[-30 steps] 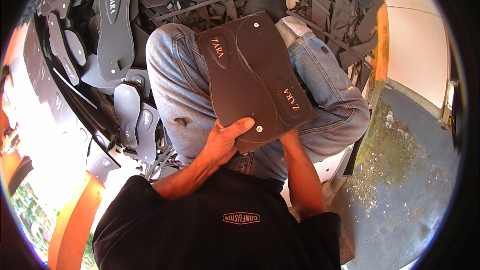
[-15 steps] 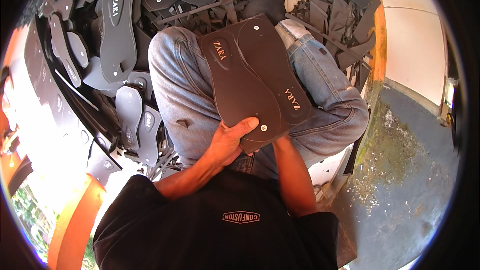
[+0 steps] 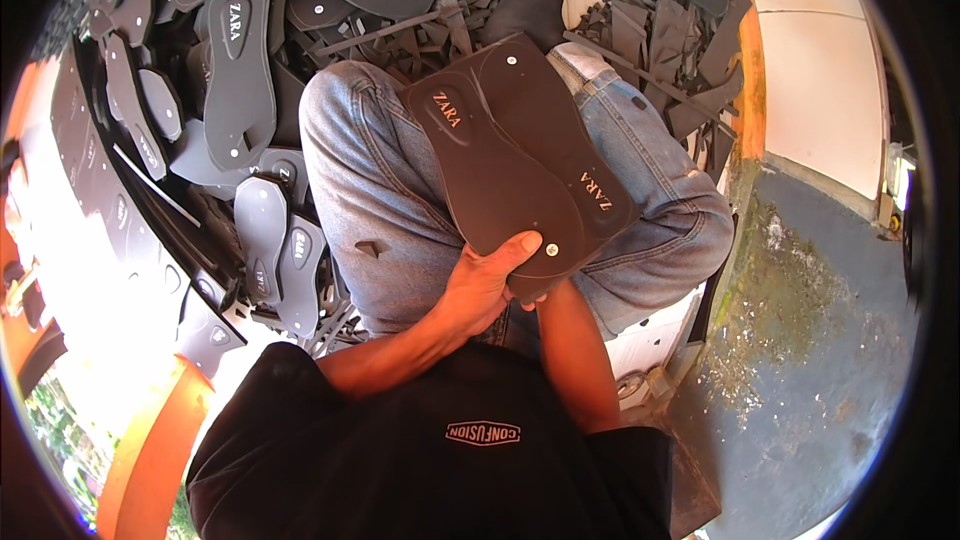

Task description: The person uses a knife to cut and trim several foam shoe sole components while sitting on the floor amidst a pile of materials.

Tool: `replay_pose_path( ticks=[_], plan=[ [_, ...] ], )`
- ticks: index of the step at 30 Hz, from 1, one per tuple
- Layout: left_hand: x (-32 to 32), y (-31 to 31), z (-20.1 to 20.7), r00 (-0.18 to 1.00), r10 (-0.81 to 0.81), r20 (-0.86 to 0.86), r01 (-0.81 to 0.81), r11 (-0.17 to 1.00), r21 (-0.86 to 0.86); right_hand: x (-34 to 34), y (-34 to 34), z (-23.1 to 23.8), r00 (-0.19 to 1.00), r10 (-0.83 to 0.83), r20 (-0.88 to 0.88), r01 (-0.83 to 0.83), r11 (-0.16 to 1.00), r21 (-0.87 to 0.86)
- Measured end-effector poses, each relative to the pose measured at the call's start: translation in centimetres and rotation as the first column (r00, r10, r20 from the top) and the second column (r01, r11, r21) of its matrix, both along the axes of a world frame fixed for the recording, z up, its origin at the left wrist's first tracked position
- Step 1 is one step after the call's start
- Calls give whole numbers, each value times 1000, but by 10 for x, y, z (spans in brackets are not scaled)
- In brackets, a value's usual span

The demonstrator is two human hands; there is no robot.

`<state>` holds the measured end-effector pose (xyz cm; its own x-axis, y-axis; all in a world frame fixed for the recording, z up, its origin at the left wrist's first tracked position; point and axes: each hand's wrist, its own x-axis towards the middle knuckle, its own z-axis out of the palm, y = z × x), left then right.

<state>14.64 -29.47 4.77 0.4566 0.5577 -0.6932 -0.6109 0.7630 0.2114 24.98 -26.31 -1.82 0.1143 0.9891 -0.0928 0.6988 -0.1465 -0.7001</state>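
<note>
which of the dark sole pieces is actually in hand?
The dark sheet with two sole outlines, lying across the lap; the left hand grips its near end. All other soles lie loose in the pile.

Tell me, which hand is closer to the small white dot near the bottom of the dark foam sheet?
Left. The left hand grips beside the white dot; the right hand is hidden underneath.

The rubber sheet (image 3: 520, 165) lay across the person's lap, on both knees (image 3: 370, 160). The left hand (image 3: 480, 285) gripped its near edge, thumb on top; the right hand was hidden beneath it. A pile of cut soles (image 3: 250, 90) lay left and beyond the knees, scrap strips (image 3: 670, 40) to the right.
</note>
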Motion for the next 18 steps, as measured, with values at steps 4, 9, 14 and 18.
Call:
replay_pose_path(
  ticks=[4,9,14,18],
  plan=[
    [6,0,1,1000,-2,3,2,1000,-9,0,-2,1,1000,-11,-2,11,1000,-4],
    [10,-1,3,1000,-5,-4,5,1000,-13,0,-5,2,1000,-23,-11,23,1000,-17],
    [9,-2,2,1000,14,23,-14,1000,10,0,-4,2,999,-32,-16,31,999,-26],
    [6,-2,5,1000,13,27,-13,1000,5,1,1,2,999,-37,-20,36,998,-42]
  ],
)
